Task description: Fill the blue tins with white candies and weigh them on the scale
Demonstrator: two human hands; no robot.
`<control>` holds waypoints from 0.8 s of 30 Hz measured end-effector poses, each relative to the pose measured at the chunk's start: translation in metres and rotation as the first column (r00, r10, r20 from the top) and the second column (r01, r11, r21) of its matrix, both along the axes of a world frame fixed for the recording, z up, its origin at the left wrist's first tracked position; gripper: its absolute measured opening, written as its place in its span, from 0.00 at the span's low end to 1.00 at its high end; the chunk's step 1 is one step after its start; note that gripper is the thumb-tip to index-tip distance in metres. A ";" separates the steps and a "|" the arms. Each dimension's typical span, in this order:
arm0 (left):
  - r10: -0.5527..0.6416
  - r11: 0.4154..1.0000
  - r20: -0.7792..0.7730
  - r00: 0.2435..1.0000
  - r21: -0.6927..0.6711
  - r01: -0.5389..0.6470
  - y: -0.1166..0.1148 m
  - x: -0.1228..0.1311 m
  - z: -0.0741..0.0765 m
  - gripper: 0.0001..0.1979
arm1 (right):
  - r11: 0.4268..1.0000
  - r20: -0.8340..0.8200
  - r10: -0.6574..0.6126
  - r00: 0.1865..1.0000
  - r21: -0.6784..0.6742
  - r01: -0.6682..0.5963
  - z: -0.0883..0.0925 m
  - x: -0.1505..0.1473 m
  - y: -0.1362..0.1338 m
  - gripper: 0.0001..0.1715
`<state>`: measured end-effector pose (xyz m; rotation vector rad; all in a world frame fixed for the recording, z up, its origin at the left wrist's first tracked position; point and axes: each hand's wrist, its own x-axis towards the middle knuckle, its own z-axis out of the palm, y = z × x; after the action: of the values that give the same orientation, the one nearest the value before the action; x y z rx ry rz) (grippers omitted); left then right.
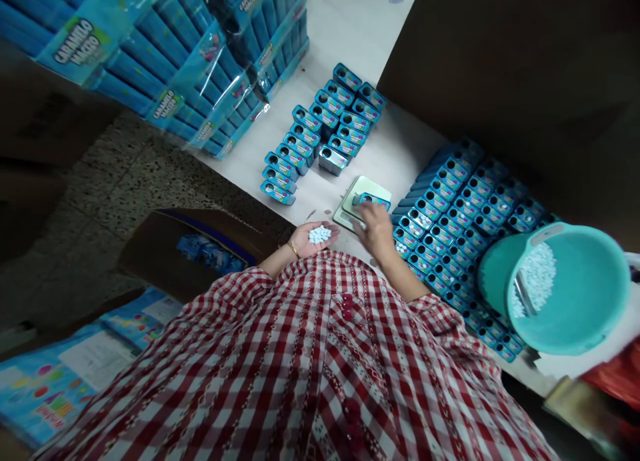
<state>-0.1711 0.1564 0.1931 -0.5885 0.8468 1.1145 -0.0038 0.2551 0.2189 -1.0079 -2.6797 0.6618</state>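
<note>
Palm up near the table's front edge, my left hand holds a small heap of white pellets. A blue tin lies on the pale flat scale. My right hand is over the scale's near side, right by the tin, its fingers blurred by motion; whether it touches the tin or pinches anything is unclear. Blue tins with round dark openings stand in rows behind the scale. More tins are packed closely to the right, some with white pellets on top.
A teal bucket with white pellets and a metal scoop leans at the right. Wrapped stacks of blue boxes stand at the upper left. An open carton with blue packets is left of my left arm.
</note>
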 end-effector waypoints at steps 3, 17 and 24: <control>0.037 0.999 -0.006 0.999 -0.011 -0.037 -0.001 -0.004 -0.001 0.12 | 0.987 0.177 -0.149 0.973 0.086 0.136 -0.001 0.016 0.036 0.23; 0.228 0.971 -0.114 0.967 -0.047 -0.234 -0.023 -0.032 0.001 0.09 | 0.999 0.155 -0.035 0.987 -0.015 0.037 -0.037 -0.118 0.055 0.20; 0.215 0.971 -0.116 0.970 -0.083 -0.225 -0.027 -0.039 -0.004 0.10 | 0.974 0.115 -0.214 0.970 0.104 0.202 -0.053 -0.028 0.066 0.16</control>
<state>-0.2096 0.1296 0.1889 -0.7212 0.9473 1.3214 -0.0321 0.3212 0.1659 -1.3231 -2.6288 0.4438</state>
